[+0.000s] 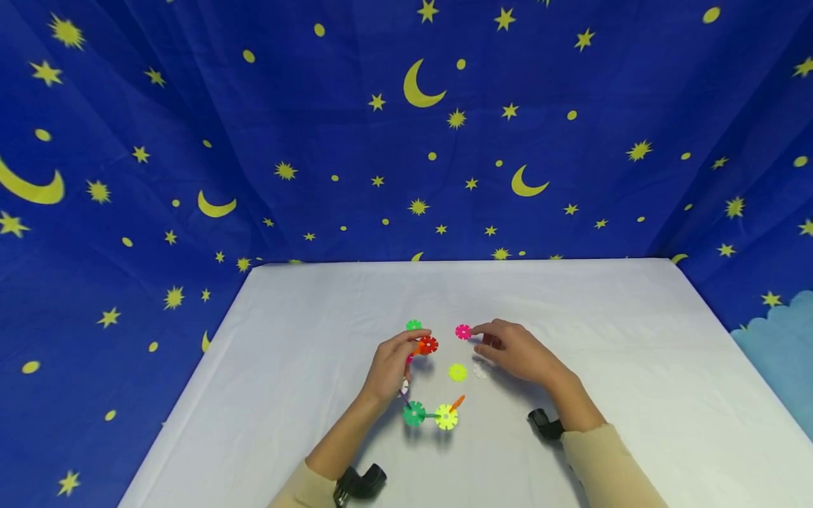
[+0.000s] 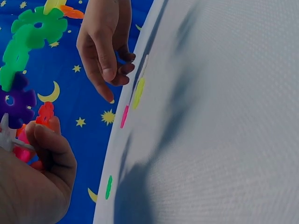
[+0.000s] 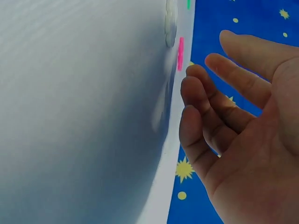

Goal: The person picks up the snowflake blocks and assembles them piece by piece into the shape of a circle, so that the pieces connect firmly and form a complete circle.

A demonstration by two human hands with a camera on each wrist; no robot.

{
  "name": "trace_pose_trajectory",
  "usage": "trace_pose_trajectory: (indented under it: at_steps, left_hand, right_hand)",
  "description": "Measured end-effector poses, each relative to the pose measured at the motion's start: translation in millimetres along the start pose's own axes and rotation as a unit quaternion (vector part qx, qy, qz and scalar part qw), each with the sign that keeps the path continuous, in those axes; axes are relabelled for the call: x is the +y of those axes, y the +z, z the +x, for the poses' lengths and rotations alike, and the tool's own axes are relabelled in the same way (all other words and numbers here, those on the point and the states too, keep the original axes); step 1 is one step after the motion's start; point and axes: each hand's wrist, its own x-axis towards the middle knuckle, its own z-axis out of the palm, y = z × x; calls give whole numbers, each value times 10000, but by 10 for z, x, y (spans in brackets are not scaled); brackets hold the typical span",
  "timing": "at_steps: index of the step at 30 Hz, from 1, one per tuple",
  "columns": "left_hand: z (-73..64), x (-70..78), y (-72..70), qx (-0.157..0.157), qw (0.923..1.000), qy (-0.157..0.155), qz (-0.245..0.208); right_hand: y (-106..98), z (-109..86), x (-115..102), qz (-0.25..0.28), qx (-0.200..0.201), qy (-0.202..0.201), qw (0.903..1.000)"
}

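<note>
My left hand (image 1: 386,368) grips a chain of linked notched plastic discs, held up above the table. A red disc (image 1: 429,344) tops the chain, and a teal-green disc (image 1: 414,414) and a yellow disc (image 1: 447,417) hang at its lower end with an orange piece (image 1: 458,403). In the left wrist view a purple disc (image 2: 18,100) and a white piece (image 2: 5,137) show; the fingers hide part of the chain. My right hand (image 1: 517,351) has relaxed, slightly bent fingers and holds nothing. Its fingertips are close to a loose pink disc (image 1: 463,331).
A loose yellow disc (image 1: 457,372) and a white disc (image 1: 480,370) lie on the white-covered table (image 1: 305,367), left of the right hand. Beyond the left hand is a green disc (image 1: 414,324). A blue star-patterned curtain (image 1: 356,141) rises behind the table.
</note>
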Motion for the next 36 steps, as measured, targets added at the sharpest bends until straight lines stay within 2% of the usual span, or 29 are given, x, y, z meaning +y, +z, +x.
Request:
trace_pose_trajectory:
  at_steps: [6,11,17,22,25,27,34,36]
  left_hand:
    - [-3,-45,-5,-18,9999,118,98]
    - [7,-68,1,-69,9999,115,29]
    - [21,-81,0,1,9998,189,0]
    - [27,-83,-7,-45,10000,60,-42]
    - [27,-77,-3,-75,10000,45,-23]
    - [16,-41,0,-92,9999,52,4]
    - [-133,286,-2,-126,9997,68,192]
    - [-146,309,0,-108,9997,110,215]
  right_hand:
    - [10,-17,7,430,-79,-228,9988]
    - [59,-12,-17,524,-200,-435,9975]
    - [108,-3,-63,634,-375,-404,9965]
    - [147,6,-107,509,-646,-406,9958]
    - [164,6,-127,317,-772,-555,9950]
    - [174,4,-134,197,-814,-678,9942]
    - [211,1,-144,-98,-731,-1028,9920]
    - [216,1,-150,-135,-696,-1034,9921]
